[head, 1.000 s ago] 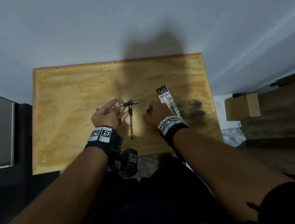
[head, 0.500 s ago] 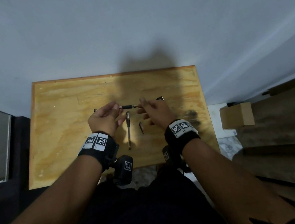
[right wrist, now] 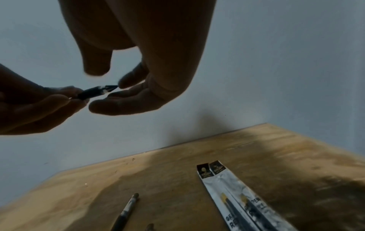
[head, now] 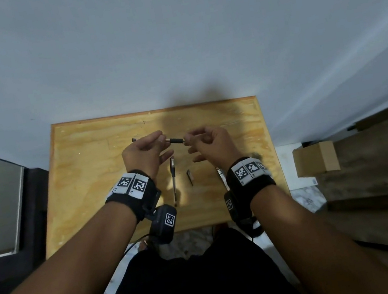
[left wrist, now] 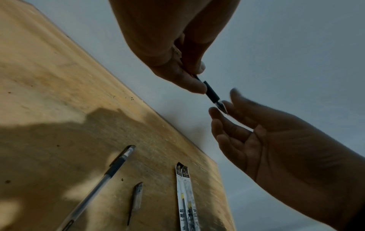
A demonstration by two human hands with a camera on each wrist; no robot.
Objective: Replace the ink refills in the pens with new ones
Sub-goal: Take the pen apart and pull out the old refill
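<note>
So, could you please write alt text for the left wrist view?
The left hand pinches a black-gripped pen in the air while the right hand's fingertips meet its tip. Below, a capped pen, a loose cap and refill packets lie on the wooden table.

black wristbands (head: 141, 192), checkered markers, dark clothing (head: 199, 288)

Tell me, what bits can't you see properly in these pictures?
- Pen in the hands: its middle is covered by the left hand in the head view.
- Right hand: whether its fingertips really touch the pen tip; blurred in the left wrist view.
- Refill packets: the print is cut off by the bottom edge in the right wrist view.
- Small dark piece on the table: too small to name.
</note>
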